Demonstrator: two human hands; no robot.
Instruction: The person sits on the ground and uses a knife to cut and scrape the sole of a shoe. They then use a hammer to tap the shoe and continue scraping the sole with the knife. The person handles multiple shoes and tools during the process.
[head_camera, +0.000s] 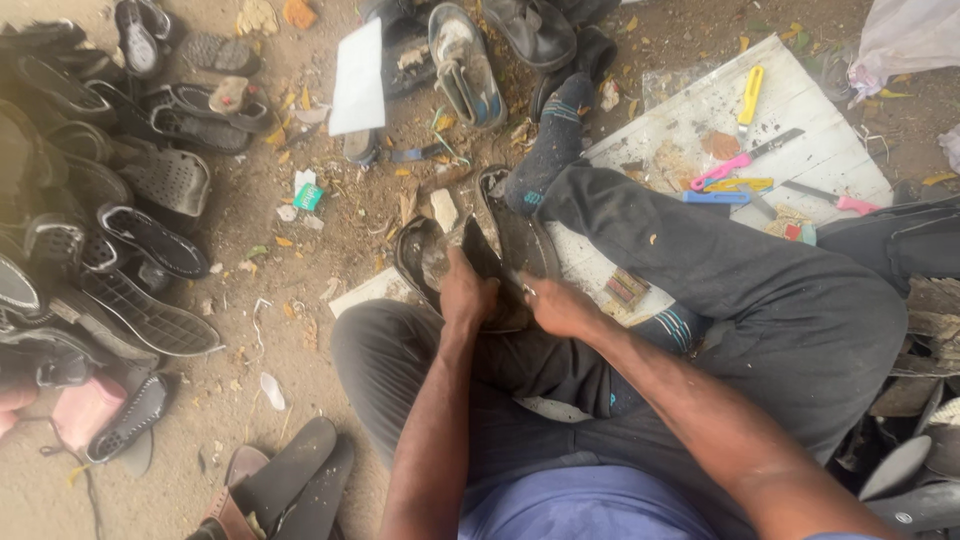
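Left hand (467, 290) clamped around dark shoe (440, 262) on the lap, right hand (556, 306) pinching its near edge, sole facing up.

You held a worn dark shoe (470, 262) sole-up over your lap. Its grey, dusty sole was tilted towards you. It rested just beside your socked foot (545, 150).

You have a white board (800, 140) lying on the dirt; on it sit a yellow knife (750, 97) and pink cutter (722, 172). Well left of it, shoes (120, 250) pile up.
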